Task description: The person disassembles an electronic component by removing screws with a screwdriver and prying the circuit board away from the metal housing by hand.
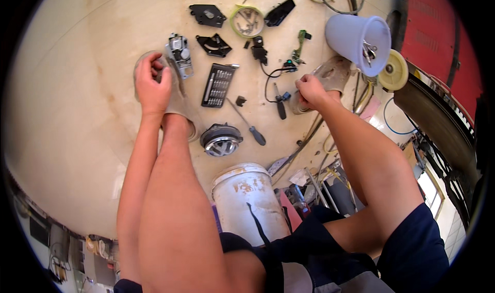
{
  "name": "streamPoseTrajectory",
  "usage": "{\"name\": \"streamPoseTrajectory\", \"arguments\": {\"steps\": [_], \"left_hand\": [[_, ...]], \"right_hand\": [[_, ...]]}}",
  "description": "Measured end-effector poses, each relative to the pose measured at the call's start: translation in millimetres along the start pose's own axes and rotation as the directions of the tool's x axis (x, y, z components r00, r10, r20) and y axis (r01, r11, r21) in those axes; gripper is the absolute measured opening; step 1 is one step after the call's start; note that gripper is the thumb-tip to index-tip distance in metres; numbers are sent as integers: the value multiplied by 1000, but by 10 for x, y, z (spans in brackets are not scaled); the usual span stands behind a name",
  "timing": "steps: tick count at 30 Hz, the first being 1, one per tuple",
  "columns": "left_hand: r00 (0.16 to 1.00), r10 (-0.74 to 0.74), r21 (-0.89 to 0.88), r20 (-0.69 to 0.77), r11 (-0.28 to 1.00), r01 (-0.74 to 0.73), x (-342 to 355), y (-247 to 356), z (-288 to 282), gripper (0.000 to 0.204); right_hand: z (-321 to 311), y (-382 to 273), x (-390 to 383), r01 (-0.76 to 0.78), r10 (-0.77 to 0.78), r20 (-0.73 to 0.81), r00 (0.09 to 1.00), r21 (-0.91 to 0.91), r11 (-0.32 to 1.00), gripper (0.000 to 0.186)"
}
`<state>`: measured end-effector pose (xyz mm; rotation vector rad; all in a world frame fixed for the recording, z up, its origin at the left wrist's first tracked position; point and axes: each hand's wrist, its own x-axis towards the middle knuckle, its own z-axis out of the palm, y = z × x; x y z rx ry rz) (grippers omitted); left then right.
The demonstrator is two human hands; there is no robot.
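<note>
My left hand [155,91] rests over my beige left shoe [178,99], empty, its fingers loosely bent and apart. Beside it lies a metal and grey plastic mechanism [180,55]. My right hand [312,93] is closed at my right shoe [330,74]; anything inside the fingers is hidden. Near that hand lies a short dark-handled screwdriver [280,107], with a thin black cable [267,84] next to it. Between my feet are a black bit set [218,85], a longer screwdriver [256,134], a small dark block [240,101] and a round car emblem unit [221,140].
Farther off lie black plastic parts [208,15], a yellow-green ring [233,22] around small metal pieces, and a green circuit board [299,46]. A pale blue bucket [344,37] with metal pieces stands right. A stained white bucket [247,195] is between my legs; hoses and clutter lie right.
</note>
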<state>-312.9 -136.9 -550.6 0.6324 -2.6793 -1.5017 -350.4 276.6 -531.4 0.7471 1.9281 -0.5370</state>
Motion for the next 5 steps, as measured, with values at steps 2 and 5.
{"name": "streamPoseTrajectory", "arguments": {"steps": [2, 5], "left_hand": [[1000, 19, 46, 9, 999, -19, 5, 43, -10, 31], [1000, -7, 52, 8, 999, 7, 40, 98, -35, 31]], "right_hand": [[228, -50, -42, -27, 7, 196, 981, 100, 995, 24], [672, -373, -251, -37, 26, 343, 939, 25, 999, 24]]}}
